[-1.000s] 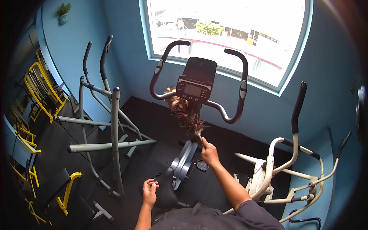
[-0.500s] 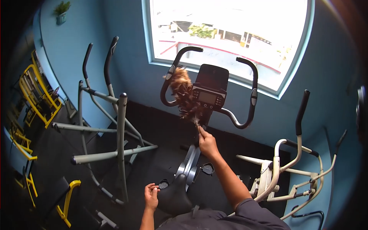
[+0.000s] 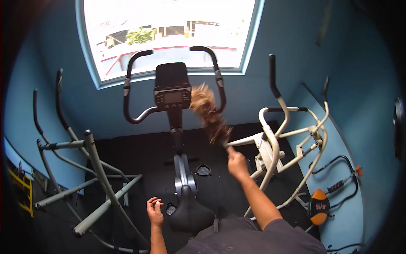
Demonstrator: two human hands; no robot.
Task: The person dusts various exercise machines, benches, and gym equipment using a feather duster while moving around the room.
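Daylight glares, overexposed, through the wide blue-framed glass window (image 3: 169, 25); the black matte floor (image 3: 226, 190) lies dim. Motion blurs the long brown feather duster (image 3: 209, 113), and the bowed outer edges fade to black.

No txt legible, incl. red lettering (image 3: 321, 207) on orange/blk unit (image 3: 319, 195).

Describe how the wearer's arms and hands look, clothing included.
The left hand and right hand are bare, with no gloves. A short, plain dark-grey sleeve covers the upper right arm; the left sleeve is out of view.
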